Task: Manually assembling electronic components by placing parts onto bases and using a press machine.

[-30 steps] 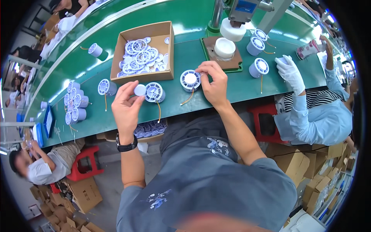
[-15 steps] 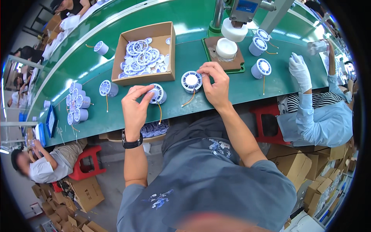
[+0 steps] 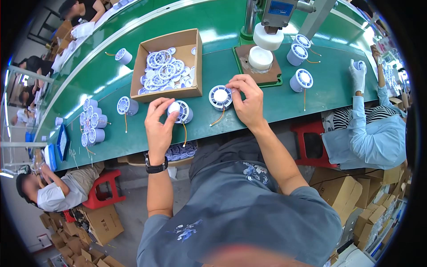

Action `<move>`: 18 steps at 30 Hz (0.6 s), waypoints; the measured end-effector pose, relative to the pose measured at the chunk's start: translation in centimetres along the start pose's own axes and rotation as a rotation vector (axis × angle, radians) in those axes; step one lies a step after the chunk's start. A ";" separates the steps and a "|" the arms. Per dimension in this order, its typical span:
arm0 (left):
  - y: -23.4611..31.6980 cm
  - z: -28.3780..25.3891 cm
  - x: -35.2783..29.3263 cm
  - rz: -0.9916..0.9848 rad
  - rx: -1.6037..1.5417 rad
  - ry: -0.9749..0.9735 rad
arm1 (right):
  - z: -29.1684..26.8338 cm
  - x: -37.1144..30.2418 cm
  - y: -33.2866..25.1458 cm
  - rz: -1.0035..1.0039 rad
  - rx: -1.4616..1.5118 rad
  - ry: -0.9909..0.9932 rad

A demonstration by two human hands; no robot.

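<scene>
Placement of a small white disc [image 3: 174, 107] at a pale spoked housing [image 3: 186, 112]. The left hand [image 3: 159, 126] pinches the disc between thumb and fingers at the left part of the housing's upper face; the housing stands upright on the green desk [image 3: 275, 103], near its front edge. The two hands are apart. The right hand [image 3: 248, 101] has its fingertips at the right rim of a second housing [image 3: 213, 99], whose centre bears a white cover [image 3: 220, 95]. From this height, neither the firmness of the right hand's hold nor contact between disc and first housing can be settled.

Good practice, as judged from this arrangement: the disc is best held by its edge, level and concentric with the spoked face, and lowered straight so that no side catches. Light pressure at the middle is preferable to a push on one side, which may tip it. The covered neighbour offers a ready reference for centring. The orange lead [image 3: 184, 134] of the first housing, running toward the worker, should lie clear of the wrist, since a snag could drag the part. An open box [image 3: 175, 93] of loose rings [image 3: 167, 71] stands just beyond the left hand.
</scene>
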State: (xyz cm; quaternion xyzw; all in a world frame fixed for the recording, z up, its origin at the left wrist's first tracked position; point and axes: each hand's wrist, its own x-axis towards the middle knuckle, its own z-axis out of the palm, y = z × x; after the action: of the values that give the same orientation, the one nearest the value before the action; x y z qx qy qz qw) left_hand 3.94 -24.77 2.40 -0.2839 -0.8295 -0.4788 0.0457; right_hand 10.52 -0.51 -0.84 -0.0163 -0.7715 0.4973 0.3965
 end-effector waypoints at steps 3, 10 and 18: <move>-0.4 0.0 -0.3 -0.091 -0.217 0.012 | -0.1 -0.1 -0.2 0.011 0.002 -0.007; 0.0 0.1 -0.5 0.040 0.003 -0.046 | 0.0 -0.2 0.0 0.018 0.009 -0.005; -0.1 -0.7 -0.1 -0.005 0.014 -0.185 | 0.2 -0.1 0.7 -0.026 -0.003 -0.017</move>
State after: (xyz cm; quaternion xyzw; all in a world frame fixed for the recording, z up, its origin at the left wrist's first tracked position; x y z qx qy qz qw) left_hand 3.89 -25.42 2.66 -0.3245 -0.8341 -0.4449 -0.0304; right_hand 10.24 -0.40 -1.50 -0.0024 -0.7756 0.4912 0.3964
